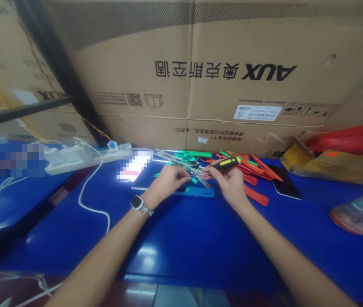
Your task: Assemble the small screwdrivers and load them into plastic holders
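Observation:
My right hand (232, 185) is closed round a screwdriver (229, 163) with a black and yellow handle, its thin shaft pointing left. My left hand (169, 181), a watch (141, 205) on its wrist, is pinched near the screwdriver's tip; what its fingers hold is too small to make out. A blue plastic handle-like piece (200, 192) lies just beneath the hands, close to a metal rod. Behind them is a pile of thin metal rods (165, 156) and green plastic pieces (197, 154). Red plastic pieces (255, 195) lie beside and beyond my right hand.
A lit phone (135, 165) and a white power strip (82, 158) with cables stand on the left of the blue table (181, 243). To the right are a dark phone (286, 184), an opened cardboard box (335, 166) and a clear jar (360, 211). A large carton (200, 94) walls the back.

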### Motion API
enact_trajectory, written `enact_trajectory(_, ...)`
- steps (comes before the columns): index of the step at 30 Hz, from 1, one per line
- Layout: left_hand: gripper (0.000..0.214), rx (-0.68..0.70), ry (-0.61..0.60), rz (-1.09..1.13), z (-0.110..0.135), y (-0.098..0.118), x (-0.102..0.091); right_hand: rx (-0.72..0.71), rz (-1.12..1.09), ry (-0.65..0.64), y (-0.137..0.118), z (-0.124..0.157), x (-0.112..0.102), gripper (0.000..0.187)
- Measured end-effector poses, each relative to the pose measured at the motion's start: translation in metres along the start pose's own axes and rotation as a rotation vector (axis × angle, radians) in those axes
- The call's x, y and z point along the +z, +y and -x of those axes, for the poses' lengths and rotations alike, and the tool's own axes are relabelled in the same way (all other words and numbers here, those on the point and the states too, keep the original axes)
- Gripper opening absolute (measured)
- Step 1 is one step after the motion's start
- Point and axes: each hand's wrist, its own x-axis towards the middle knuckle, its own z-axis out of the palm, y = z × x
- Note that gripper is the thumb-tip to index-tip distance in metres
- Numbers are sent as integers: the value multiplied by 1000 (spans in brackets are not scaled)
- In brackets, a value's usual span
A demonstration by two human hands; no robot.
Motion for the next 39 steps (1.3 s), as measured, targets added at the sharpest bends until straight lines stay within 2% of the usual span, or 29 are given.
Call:
enact_trajectory(8, 19, 9, -5, 0, 1, -1, 2, -2, 21, 8, -1, 0, 0, 37)
enact_trajectory(19, 13, 13, -16, 9, 0, 1, 0, 9, 21, 14, 0, -2, 0, 37)
enact_trajectory(24, 12, 93, 63, -21, 2, 6, 7, -7, 33, 40, 0, -3, 1, 38)
enact_trajectory(28, 14, 127, 55, -50, 4, 16, 13, -30, 37, 83, 1, -5, -2, 38)
enact_trajectory(32, 29, 199, 99, -174, 6, 24, 19, -61, 95, 152, -1, -6, -9, 36)
enact_trajectory(35, 35, 245, 8, -194, 8, 27, 28, -66, 115, 199, -3, -6, -13, 37)
enact_trajectory(39, 33, 276, -149, -198, 11, 26, 39, -63, 141, 165, 0, -5, -13, 36)
